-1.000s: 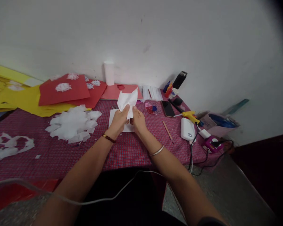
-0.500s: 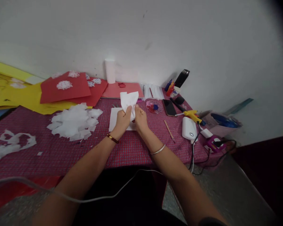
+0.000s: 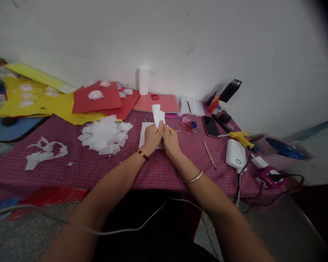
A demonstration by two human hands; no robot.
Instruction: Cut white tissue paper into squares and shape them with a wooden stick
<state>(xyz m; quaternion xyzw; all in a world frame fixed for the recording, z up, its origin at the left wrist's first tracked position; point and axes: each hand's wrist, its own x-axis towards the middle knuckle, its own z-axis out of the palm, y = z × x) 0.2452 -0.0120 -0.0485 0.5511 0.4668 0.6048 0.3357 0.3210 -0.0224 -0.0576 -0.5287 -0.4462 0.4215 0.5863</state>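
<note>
Both hands meet over the front middle of the table. My left hand [image 3: 153, 138] is closed on the lower part of a white paper piece [image 3: 158, 114], which sticks up above the knuckles. My right hand [image 3: 171, 139] touches it from the right, its fingers pinched on the same paper's lower end. Beneath the hands a flat white sheet [image 3: 142, 135] lies on the checked cloth [image 3: 158, 171]. To the left is a large pile of white tissue pieces [image 3: 104, 135].
Red cards [image 3: 95, 103] and yellow sheets [image 3: 58, 105] lie at back left. On the right are a phone [image 3: 211, 126], a pencil [image 3: 209, 154], a yellow glue gun [image 3: 241, 137], a white power bank [image 3: 235, 153] and cables. A white cord crosses my lap.
The view has shifted left, so the table appears further right. My hands have come closer together, and the paper between them is narrower and more gathered.
</note>
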